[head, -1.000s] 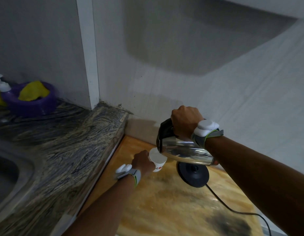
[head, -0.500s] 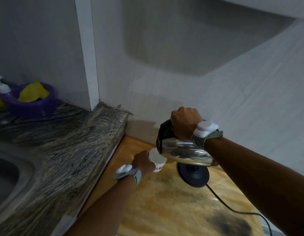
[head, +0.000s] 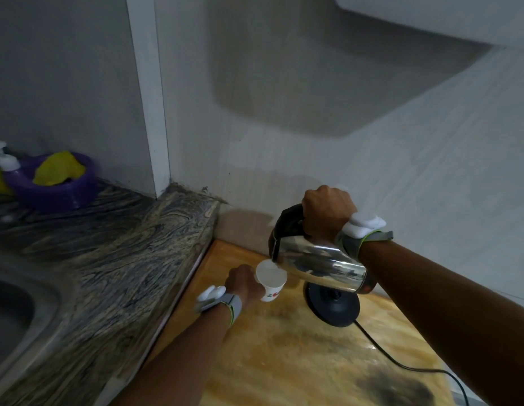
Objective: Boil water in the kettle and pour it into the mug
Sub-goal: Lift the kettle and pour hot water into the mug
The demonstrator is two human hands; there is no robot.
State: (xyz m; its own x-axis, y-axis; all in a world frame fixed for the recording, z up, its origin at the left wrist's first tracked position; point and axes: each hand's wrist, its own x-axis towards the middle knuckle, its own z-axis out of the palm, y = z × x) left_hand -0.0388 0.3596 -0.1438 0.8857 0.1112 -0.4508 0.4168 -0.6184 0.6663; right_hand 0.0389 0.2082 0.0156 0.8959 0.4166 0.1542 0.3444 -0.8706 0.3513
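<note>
Two hands work here: right hand (head: 328,213) fingers curl round the black handle of a shiny steel kettle (head: 319,266), tipped spout-down leftward above its black base (head: 332,306). Left hand (head: 243,284) grips a small white mug (head: 271,284) upright beneath the spout, seemingly just touching it, over the orange table (head: 298,361).

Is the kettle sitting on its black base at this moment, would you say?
No, the right hand holds the kettle tilted in the air above the base, spout over the mug.
</note>
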